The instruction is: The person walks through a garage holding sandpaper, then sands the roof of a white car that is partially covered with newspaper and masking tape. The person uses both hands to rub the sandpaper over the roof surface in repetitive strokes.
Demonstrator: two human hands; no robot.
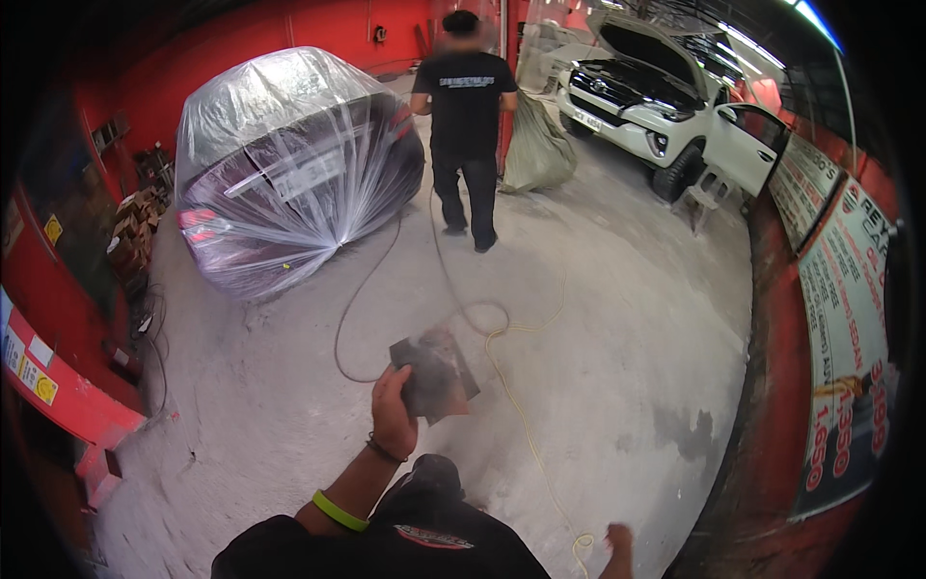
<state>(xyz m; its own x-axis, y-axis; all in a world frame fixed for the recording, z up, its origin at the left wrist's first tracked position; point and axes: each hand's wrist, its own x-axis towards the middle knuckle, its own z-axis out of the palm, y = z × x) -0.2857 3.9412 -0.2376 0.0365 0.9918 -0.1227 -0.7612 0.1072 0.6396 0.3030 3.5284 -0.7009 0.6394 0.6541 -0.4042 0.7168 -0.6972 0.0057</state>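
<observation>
Nearest the camera, a dark shirt front (415, 540) fills the bottom edge, and from it the left hand (393, 413) rises on a forearm wearing a green wristband (339, 511) and a thin dark bracelet (384, 450). Its fingers are closed around the lower left edge of a worn grey sheet of sandpaper (436, 374), which it holds out over the dusty concrete floor (598, 386). At the lower right only part of the right hand (617, 538) shows, blurred at the frame's edge, so I cannot tell whether it is spread or closed; it sits just beside a yellow cord (526, 415) that snakes across the floor. Farther off, a car wrapped in clear plastic sheeting (289, 164) stands at the left, another person in black (466, 125) stands with their back turned, and a white car with its bonnet raised (646, 106) is parked behind.
</observation>
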